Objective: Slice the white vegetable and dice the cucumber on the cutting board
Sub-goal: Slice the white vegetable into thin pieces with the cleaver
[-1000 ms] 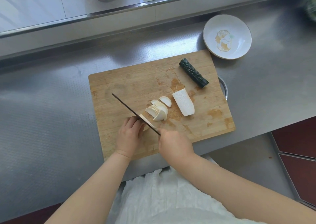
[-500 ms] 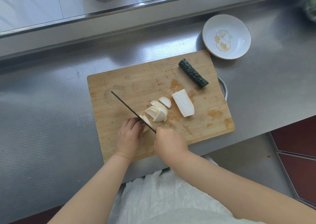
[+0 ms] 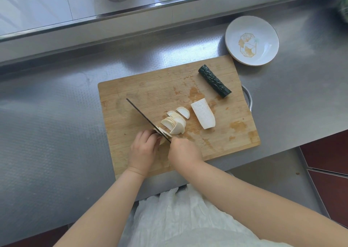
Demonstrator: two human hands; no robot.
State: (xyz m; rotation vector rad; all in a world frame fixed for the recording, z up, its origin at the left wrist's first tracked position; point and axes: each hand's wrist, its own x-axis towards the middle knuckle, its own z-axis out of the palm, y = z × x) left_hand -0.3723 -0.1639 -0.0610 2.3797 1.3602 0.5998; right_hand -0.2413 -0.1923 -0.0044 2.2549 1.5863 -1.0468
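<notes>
Change: knife (image 3: 145, 118) sits a little nearer the left hand than a moment ago.
Right hand (image 3: 183, 152): curled round the knife handle.
Left hand (image 3: 144, 149): fingers curled, pinning the white vegetable piece (image 3: 163, 132).
Slices (image 3: 176, 121): just beyond the hands.
Uncut half (image 3: 203, 116), cucumber (image 3: 213, 81): farther right on cutting board (image 3: 131, 88).

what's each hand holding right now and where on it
The right hand grips the knife by its hidden handle. The left hand steadies the white vegetable piece under its curled fingers.
</notes>
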